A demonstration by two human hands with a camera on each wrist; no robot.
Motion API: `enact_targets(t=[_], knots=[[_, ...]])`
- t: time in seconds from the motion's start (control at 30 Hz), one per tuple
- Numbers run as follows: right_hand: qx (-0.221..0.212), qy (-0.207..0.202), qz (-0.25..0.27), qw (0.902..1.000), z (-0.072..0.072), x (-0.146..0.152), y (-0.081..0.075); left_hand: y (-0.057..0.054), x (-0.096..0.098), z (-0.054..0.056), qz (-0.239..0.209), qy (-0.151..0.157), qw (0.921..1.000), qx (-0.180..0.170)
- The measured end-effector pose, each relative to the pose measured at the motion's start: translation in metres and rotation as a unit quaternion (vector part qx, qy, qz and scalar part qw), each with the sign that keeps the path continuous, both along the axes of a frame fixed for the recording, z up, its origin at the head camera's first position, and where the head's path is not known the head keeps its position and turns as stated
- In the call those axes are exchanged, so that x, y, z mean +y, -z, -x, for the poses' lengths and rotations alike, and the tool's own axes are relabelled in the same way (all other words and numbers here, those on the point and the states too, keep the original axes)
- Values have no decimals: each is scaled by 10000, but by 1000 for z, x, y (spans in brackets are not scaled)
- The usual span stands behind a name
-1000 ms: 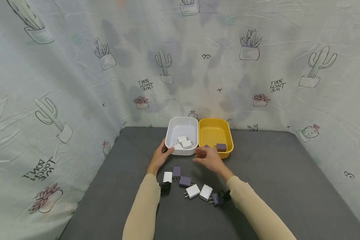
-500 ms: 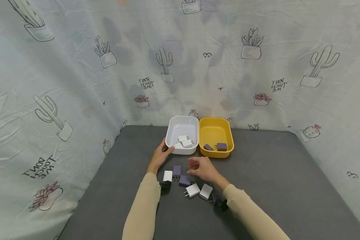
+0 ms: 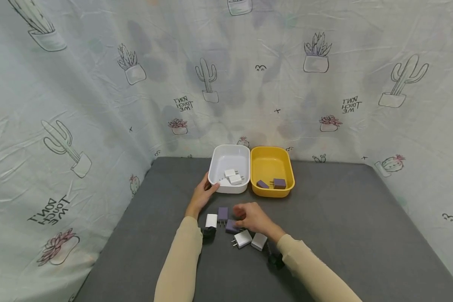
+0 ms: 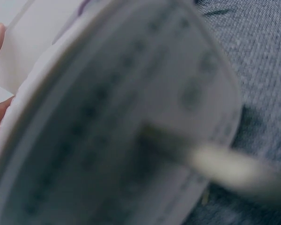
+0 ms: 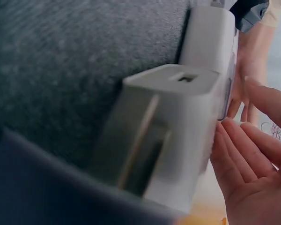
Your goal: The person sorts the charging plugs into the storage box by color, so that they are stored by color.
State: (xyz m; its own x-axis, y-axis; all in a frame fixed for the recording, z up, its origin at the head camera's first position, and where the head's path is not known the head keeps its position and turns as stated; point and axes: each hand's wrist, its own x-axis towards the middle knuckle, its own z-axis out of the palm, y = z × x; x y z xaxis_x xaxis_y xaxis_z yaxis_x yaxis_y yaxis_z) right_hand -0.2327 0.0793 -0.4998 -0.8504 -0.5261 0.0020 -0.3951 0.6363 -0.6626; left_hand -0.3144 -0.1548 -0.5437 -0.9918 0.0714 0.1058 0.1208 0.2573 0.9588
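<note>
In the head view my left hand [image 3: 201, 196] holds the white box [image 3: 231, 190] at its front left corner, thumb at the rim and fingers along the outer side. My right hand [image 3: 253, 217] is over the table, fingertips right at a purple charger plug [image 3: 232, 227], overlapping it in this view. Its fingers are loosely bent, with thumb and fingers apart in the right wrist view. Just behind lies another purple charger [image 3: 222, 213], with a white charger [image 3: 211, 219] to its left. Two white chargers, one near [image 3: 243, 238] and one further right [image 3: 259, 241], lie before the right hand.
A yellow box [image 3: 272, 193] stands against the white box's right side, holding two purple chargers [image 3: 279, 183]. Several white chargers [image 3: 235, 179] lie inside the white box. A patterned cloth [image 3: 249, 84] hangs behind the grey tabletop [image 3: 343, 218].
My right hand has moved from the front of the yellow box toward me and left, down to the purple charger. The left hand has kept its place on the white box.
</note>
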Motion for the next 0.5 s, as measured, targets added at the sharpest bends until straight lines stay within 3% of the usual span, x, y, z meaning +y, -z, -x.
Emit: enact_targets(t=[0.2, 0.27, 0.33, 0.5], knots=[[-130, -204, -170, 9996, -1, 1, 4, -22, 0, -11, -192, 319, 9991, -192], [-111, -281, -197, 9993, -1, 1, 5, -25, 0, -12, -202, 374, 9990, -145], [-67, -376, -228, 9990, -1, 1, 5, -22, 0, -11, -186, 356, 9992, -63], [20, -488, -278, 9984, -1, 1, 5, -1, 0, 1, -29, 181, 9997, 135]])
